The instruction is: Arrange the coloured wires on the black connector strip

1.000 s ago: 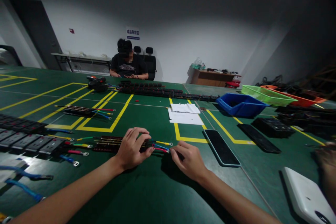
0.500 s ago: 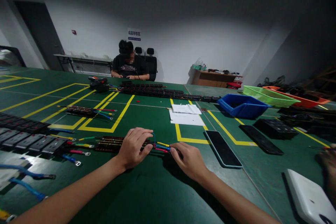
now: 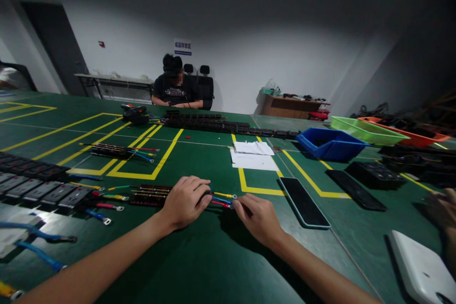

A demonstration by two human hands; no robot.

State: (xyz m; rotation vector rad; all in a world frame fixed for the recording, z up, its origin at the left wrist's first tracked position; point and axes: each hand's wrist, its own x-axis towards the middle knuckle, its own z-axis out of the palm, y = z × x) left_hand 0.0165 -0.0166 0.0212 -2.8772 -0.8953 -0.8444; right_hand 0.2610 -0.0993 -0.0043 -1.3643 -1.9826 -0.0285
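Observation:
A dark strip with brass-coloured bars [image 3: 149,194] lies on the green table in front of me. My left hand [image 3: 187,201] is closed over its right end, with the fingers curled round it. Yellow, blue and red wires [image 3: 221,202] come out to the right from beneath that hand. The yellow wire's ring lug [image 3: 234,196] shows free. My right hand [image 3: 258,216] has thumb and fingers pinched at the tips of the blue and red wires; the exact contact is partly hidden.
A phone [image 3: 304,202] lies right of my right hand, with papers [image 3: 253,156] beyond. Socket strips [image 3: 46,194] with lugged cables are at left. A blue bin [image 3: 329,143] and a white device [image 3: 418,266] stand right. Another person [image 3: 177,83] sits opposite; a co-worker's hand [image 3: 443,211] shows at right.
My right hand has moved slightly right, uncovering the yellow wire's lug. My left hand has shifted slightly right along the strip and covers the blue wire's loop more.

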